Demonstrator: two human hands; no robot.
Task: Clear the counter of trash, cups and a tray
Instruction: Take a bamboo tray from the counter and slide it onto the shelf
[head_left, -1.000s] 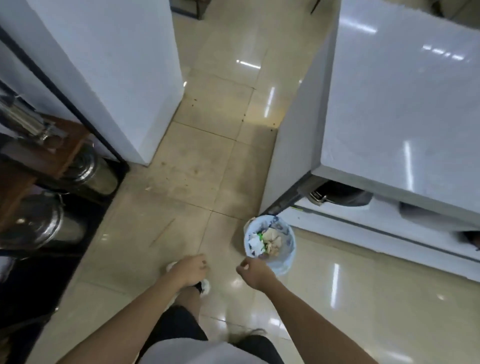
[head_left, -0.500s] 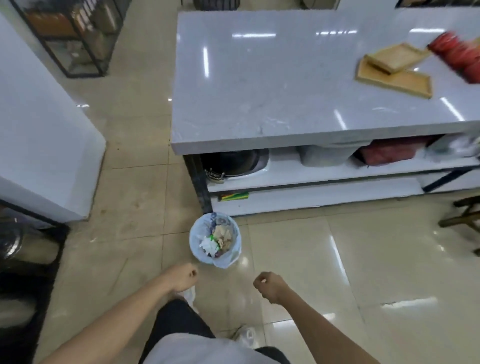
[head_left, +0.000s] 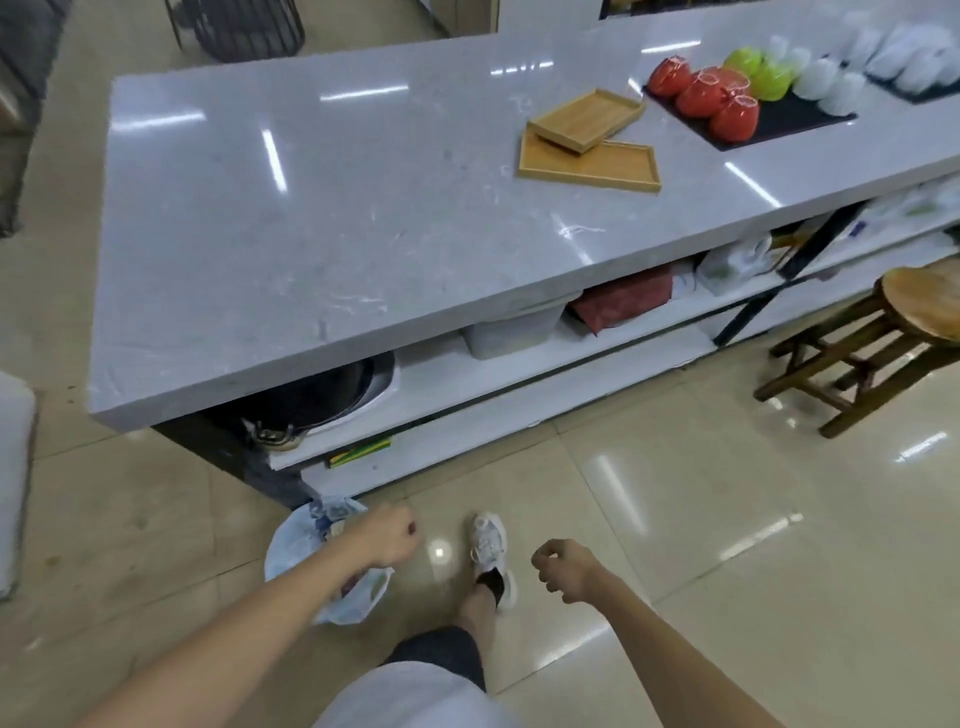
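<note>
Our left forearm (head_left: 291, 597) covers most of the lined trash bin (head_left: 296, 540), so we cannot make out its contents. The white cups (head_left: 904, 49) at the far right blur together and run off the frame. The shelf items (head_left: 737, 262) under the counter (head_left: 337, 218) are smeared.

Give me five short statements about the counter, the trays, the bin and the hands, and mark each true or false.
1. Two wooden trays lie on the counter, the smaller tray resting partly on the larger tray. True.
2. The left hand holds a cup. False: its fingers are curled on nothing visible.
3. The lined trash bin stands on the floor by the counter's near corner. True.
4. The red cups sit inside the trays. False: they sit on a dark mat beside them.
5. The right hand rests on the stool. False: it hangs over the floor.
</note>
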